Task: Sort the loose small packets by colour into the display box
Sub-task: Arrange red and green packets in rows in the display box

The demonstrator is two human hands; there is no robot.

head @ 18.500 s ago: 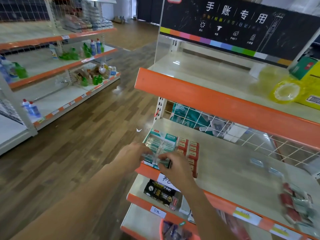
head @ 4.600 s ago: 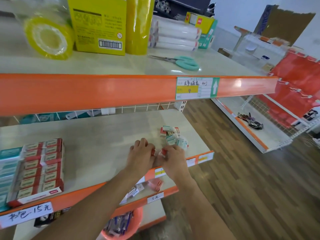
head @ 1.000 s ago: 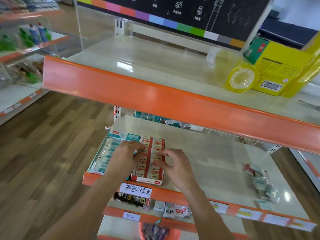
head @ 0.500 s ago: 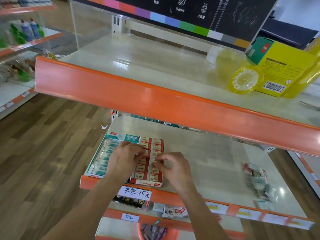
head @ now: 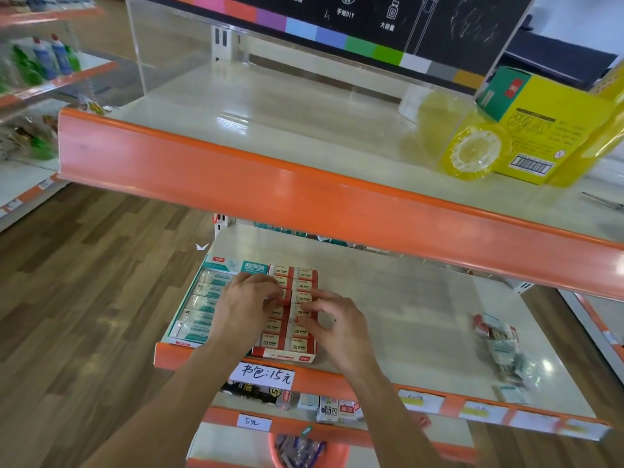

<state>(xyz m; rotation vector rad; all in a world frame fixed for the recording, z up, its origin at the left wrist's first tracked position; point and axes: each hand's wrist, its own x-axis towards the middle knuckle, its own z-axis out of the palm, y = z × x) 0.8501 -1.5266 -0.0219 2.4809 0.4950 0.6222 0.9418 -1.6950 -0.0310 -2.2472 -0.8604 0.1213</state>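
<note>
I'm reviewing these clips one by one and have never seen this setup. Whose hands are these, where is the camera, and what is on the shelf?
There is no machine here: a person works bare-handed, and the single camera sits on their head, looking forward and down. The left hand and right hand are both over a display box at the left front of a shop shelf. The box holds rows of red packets, with teal packets beside them. The fingers of both hands are curled onto the red rows; whether they pinch a packet is unclear. A pile of loose packets lies further right on the same shelf. Above, yellow tape and a yellow box stand on the upper shelf.
</note>
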